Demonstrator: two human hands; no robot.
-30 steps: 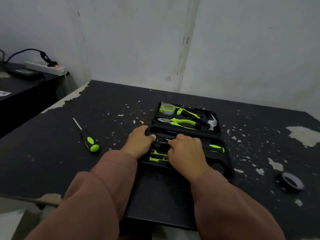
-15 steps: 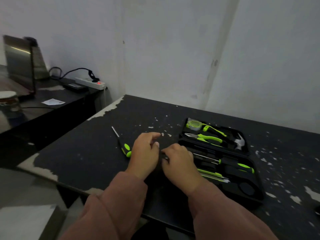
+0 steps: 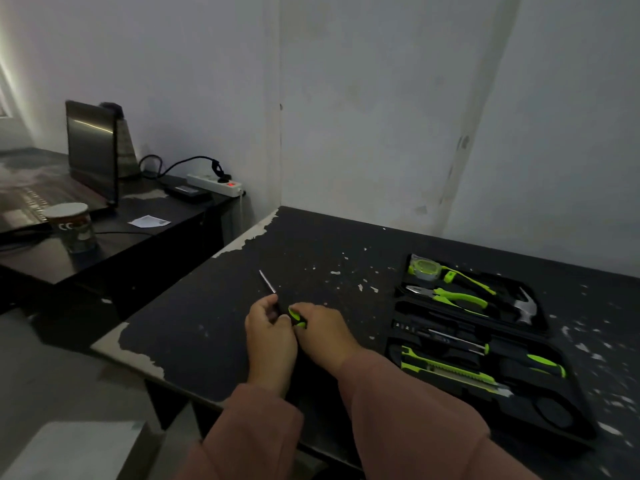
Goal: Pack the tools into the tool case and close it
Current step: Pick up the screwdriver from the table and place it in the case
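Both hands meet over the loose screwdriver point(image 3: 282, 304) on the black worktop point(image 3: 207, 317). The left hand point(image 3: 268, 332) is curled around the dark part of the shaft and handle, fingers bent in, thumb near the green grip. The right hand point(image 3: 323, 329) comes in from the other side with its fingertips touching the green end of the handle; whether it truly grips or only steadies, I cannot tell. The metal tip pokes out beyond the left hand, pointing away toward the wall. Both forearms, in brownish-pink sleeves, reach forward and to the left, wrists low and close to the surface.

The tool case point(image 3: 568, 403) lies open, well apart to the right of the hands. Its far half holds a tape measure point(image 3: 425, 268), pliers point(image 3: 450, 295) and a hammer point(image 3: 524, 308). The near half holds another screwdriver point(image 3: 498, 351) and a utility knife point(image 3: 450, 370), with a round recess at the near end showing nothing in it.

By my judgement the packing is mostly done: at least 5 tools sit in their slots. What is left is to carry this screwdriver over, seat it, fill any remaining recess, and shut the lid.
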